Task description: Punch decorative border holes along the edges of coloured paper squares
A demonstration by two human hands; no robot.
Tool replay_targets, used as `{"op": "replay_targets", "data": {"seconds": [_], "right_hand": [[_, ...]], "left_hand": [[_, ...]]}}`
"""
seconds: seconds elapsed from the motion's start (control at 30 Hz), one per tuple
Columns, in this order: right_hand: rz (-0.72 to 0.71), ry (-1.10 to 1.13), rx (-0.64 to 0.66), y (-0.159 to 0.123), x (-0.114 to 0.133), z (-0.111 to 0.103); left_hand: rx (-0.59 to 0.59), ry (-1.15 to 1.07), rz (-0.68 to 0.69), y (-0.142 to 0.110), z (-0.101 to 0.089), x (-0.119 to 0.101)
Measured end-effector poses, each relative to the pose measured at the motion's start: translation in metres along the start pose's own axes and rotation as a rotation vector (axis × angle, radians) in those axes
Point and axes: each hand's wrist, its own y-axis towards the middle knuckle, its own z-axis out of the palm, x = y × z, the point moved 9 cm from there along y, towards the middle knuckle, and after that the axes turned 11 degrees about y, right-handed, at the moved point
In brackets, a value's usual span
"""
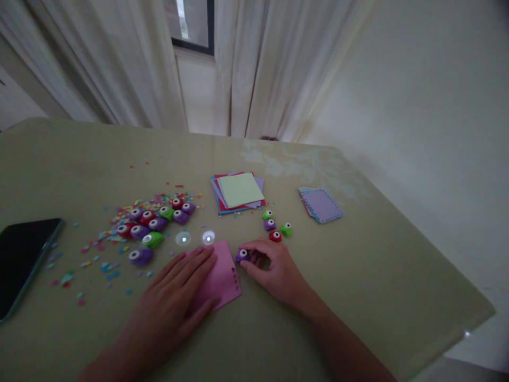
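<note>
My left hand (175, 297) lies flat, fingers stretched out, pressing on a pink paper square (222, 276) on the table. My right hand (274, 268) is curled around a small purple paper punch (242, 255) set at the pink paper's right edge, where a few punched holes show. Just beyond it stand several more small punches, green, purple and red (275, 227).
A cluster of small coloured punches (155, 223) sits among scattered confetti at left. A stack of coloured paper squares (238, 192) lies in the middle, a second stack with punched borders (321, 205) at right. A dark phone (24, 260) lies at far left. The table's edge (473, 313) runs at right.
</note>
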Motion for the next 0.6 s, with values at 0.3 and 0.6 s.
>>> {"op": "replay_targets", "data": {"seconds": [0.3,0.6], "right_hand": [[0.054,0.047,0.014,-0.0004,-0.0019,0.0043],[0.053,0.042,0.02,0.0004,-0.0033,0.0048]], "left_hand": [[0.002,0.0,0.004,-0.0006,-0.0003,-0.0003],[-0.007,-0.002,-0.002,-0.0004,-0.0012,-0.0003]]}}
